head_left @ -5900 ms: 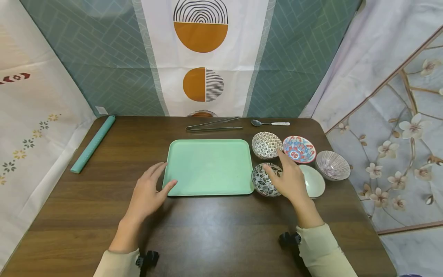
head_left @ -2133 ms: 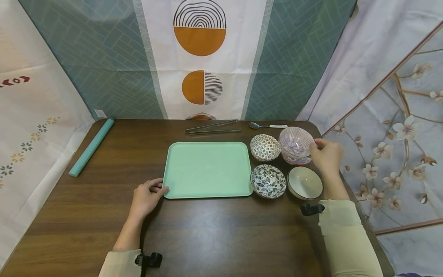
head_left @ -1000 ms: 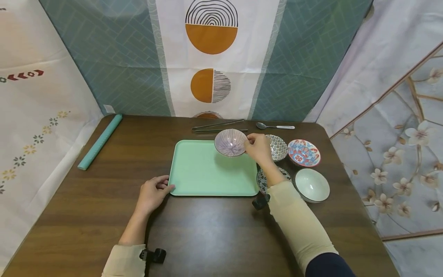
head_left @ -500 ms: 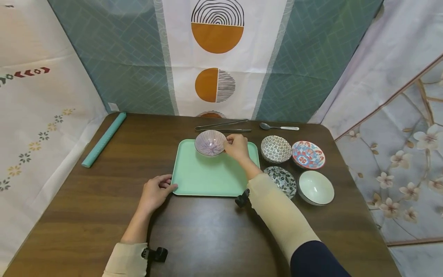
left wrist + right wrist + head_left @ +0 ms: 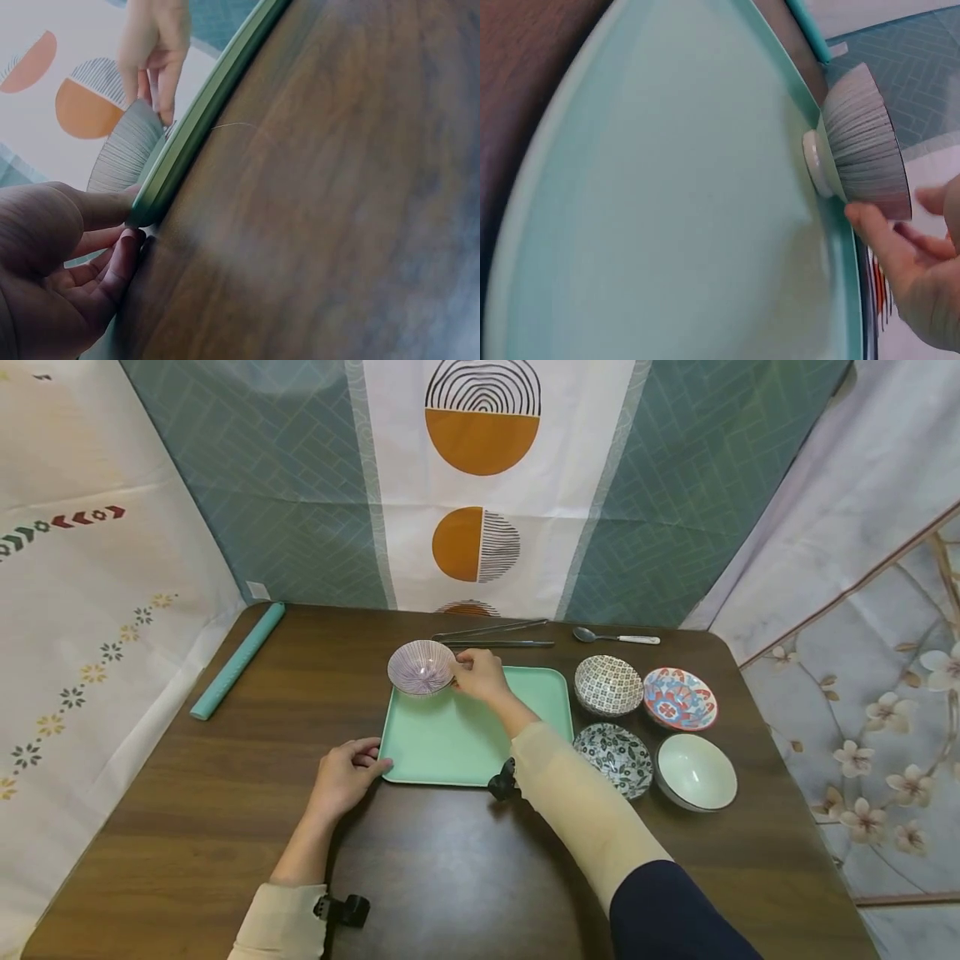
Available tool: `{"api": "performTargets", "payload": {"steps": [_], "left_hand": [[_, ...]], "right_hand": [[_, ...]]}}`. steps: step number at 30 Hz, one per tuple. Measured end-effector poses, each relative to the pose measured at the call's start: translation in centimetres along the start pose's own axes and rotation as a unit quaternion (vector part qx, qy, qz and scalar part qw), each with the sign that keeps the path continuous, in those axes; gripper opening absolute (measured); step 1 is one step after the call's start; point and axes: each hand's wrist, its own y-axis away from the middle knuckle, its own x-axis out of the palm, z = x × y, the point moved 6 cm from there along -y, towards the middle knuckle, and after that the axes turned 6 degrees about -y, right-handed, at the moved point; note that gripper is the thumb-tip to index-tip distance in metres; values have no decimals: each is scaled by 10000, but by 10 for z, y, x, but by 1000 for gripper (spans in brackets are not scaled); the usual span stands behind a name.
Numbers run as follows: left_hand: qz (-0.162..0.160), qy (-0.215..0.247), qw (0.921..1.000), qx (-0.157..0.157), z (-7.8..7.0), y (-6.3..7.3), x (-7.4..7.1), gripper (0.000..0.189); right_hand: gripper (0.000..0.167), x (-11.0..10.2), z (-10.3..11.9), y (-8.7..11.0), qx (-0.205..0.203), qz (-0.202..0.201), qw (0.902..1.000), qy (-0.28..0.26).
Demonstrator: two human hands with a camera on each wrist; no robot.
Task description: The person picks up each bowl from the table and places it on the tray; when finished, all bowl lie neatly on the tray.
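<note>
A small bowl with fine purple-grey stripes (image 5: 422, 667) is at the far left corner of the mint green tray (image 5: 442, 747). My right hand (image 5: 480, 675) holds it by the right side of its rim, thumb on the inner side and fingers beneath the outer wall. In the right wrist view the bowl's pale foot (image 5: 817, 163) is right at the tray surface beside the raised edge. My left hand (image 5: 343, 777) pinches the tray's near left corner; the left wrist view has the thumb above the edge and the other fingers curled below.
Right of the tray stand a checked bowl (image 5: 608, 685), a red-and-blue floral bowl (image 5: 680, 698), a black-and-white leaf bowl (image 5: 615, 760) and a plain pale bowl (image 5: 697, 772). Tongs (image 5: 495, 643) and a spoon (image 5: 615, 637) lie behind. A teal roll (image 5: 238, 662) lies at the left.
My right hand took the striped bowl from the right side, past the red-and-blue bowl, and carried it left across the tray to its far left corner. My left hand came to grip the tray corner.
</note>
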Motion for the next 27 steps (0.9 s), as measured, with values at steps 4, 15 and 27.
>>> {"api": "performTargets", "payload": {"steps": [4,15,27], "left_hand": [[6,-50,10000,68,-1,-1,0,38],[-20,30,10000,50,1,-2,1,38],[222,521,9983,-137,4,2,2,40]], "right_hand": [[42,-4,-4,7,45,377,9993,32],[45,-50,-2,44,-378,180,9940,1015],[46,-88,-4,87,-447,105,9957,804]]}}
